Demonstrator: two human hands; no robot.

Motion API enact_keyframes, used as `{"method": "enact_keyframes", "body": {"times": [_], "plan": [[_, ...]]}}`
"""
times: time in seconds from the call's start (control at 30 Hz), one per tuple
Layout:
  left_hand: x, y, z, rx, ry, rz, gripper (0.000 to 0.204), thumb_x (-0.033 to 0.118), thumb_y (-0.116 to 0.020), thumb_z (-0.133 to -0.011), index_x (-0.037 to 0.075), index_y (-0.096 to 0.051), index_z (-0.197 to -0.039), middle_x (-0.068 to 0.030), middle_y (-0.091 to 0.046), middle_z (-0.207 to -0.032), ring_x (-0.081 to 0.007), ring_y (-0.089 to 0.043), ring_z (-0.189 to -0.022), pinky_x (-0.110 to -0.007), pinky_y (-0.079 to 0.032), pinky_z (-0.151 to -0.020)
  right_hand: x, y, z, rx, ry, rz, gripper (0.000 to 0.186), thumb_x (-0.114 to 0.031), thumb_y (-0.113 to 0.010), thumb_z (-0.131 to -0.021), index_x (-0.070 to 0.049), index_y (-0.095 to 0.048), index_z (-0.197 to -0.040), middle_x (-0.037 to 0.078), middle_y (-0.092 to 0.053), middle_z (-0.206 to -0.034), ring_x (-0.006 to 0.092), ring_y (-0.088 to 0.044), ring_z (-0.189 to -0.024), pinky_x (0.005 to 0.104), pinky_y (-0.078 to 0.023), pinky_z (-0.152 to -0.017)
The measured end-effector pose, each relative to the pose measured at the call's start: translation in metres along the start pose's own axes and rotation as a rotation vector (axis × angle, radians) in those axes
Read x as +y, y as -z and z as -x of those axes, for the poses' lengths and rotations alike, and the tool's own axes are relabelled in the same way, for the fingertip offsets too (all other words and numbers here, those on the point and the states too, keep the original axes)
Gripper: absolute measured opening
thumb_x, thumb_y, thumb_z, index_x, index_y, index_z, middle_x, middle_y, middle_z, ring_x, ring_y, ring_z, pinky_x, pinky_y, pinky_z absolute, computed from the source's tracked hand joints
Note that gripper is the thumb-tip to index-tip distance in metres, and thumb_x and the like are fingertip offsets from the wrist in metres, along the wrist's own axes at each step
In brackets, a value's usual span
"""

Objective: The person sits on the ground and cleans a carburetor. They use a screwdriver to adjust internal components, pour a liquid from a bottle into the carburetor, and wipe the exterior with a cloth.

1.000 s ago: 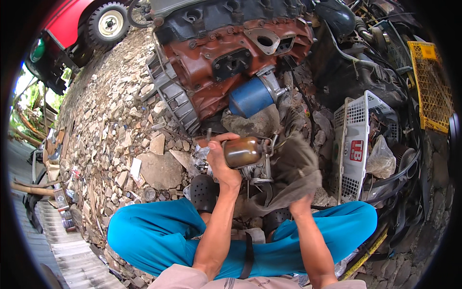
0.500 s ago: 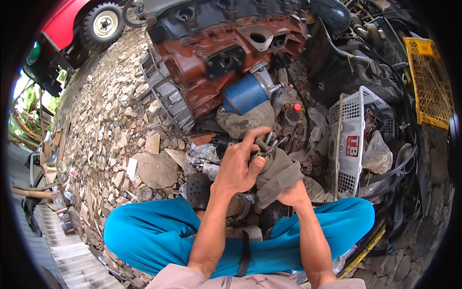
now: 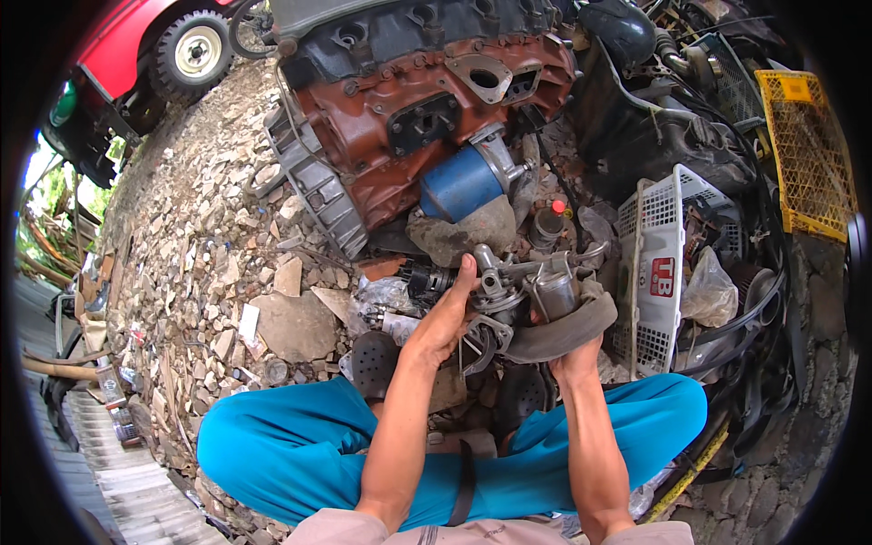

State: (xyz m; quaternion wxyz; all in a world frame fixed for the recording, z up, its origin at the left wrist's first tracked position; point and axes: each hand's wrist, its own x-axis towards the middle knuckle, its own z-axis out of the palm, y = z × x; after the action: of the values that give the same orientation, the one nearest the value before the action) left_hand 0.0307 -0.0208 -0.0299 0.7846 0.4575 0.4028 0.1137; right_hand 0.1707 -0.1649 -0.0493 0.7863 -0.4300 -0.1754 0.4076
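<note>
Between my hands is a metal engine part point(image 3: 490, 300) with a silver cylindrical housing, a flange and thin rods; it may be a pump, but I cannot tell its exact kind. My left hand point(image 3: 440, 320) grips its left side, thumb pointing up and the other fingers mostly hidden. Under the right side, my right hand point(image 3: 579, 357) supports the part through a grey cloth point(image 3: 565, 334), which hides most of its fingers. Just beyond stands a red-brown engine block point(image 3: 363, 118) with a blue cylindrical filter point(image 3: 463, 182), above a large stone point(image 3: 461, 234).
A red-capped bottle point(image 3: 549, 222) stands beside the stone. To the right are a white plastic crate point(image 3: 656, 245) of parts and a yellow crate point(image 3: 808, 154). Rubble point(image 3: 209, 236) covers the ground leftward. A red vehicle point(image 3: 118, 54) is at far left.
The metal part has come up into view between my hands, turned to show its housing. My left hand has shifted to its side, and the cloth now lies below it at the right.
</note>
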Motion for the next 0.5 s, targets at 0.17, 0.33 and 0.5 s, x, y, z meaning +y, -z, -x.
{"method": "enact_keyframes", "body": {"times": [0.17, 0.33, 0.5], "plan": [[-0.008, -0.019, -0.002, -0.087, -0.13, 0.399, 0.078, 0.07, -0.057, -0.088, 0.003, -0.055, -0.129, -0.0113, -0.061, -0.12, -0.0193, -0.061, -0.108, -0.036, -0.052, -0.091, 0.003, -0.007, -0.001, 0.193, -0.067, 0.061, 0.052, -0.049, -0.05, -0.097, -0.004, -0.055, -0.124, 0.014, -0.067, -0.101, 0.0261, -0.068, -0.077, 0.0367, -0.056, -0.065], [-0.007, -0.02, 0.002, 0.051, -0.237, 0.32, 0.053, 0.053, -0.066, -0.091, 0.007, -0.058, -0.114, -0.0083, -0.063, -0.11, -0.0129, -0.057, -0.106, -0.031, -0.046, -0.091, -0.01, 0.012, 0.003, -0.177, 0.491, 0.957, 0.048, -0.024, -0.073, -0.083, -0.003, -0.059, -0.123, 0.015, -0.062, -0.12, 0.0289, -0.064, -0.104, 0.0414, -0.053, -0.087], [0.008, -0.025, 0.016, 0.27, -0.505, 0.053, 0.044, 0.021, -0.077, -0.084, 0.004, -0.053, -0.116, -0.0056, -0.057, -0.102, -0.0142, -0.055, -0.096, -0.026, -0.044, -0.086, -0.013, 0.008, 0.006, -0.284, 0.685, 1.002, 0.048, -0.017, -0.077, -0.078, -0.005, -0.061, -0.122, 0.014, -0.062, -0.122, 0.0301, -0.063, -0.107, 0.042, -0.05, -0.093]]}}
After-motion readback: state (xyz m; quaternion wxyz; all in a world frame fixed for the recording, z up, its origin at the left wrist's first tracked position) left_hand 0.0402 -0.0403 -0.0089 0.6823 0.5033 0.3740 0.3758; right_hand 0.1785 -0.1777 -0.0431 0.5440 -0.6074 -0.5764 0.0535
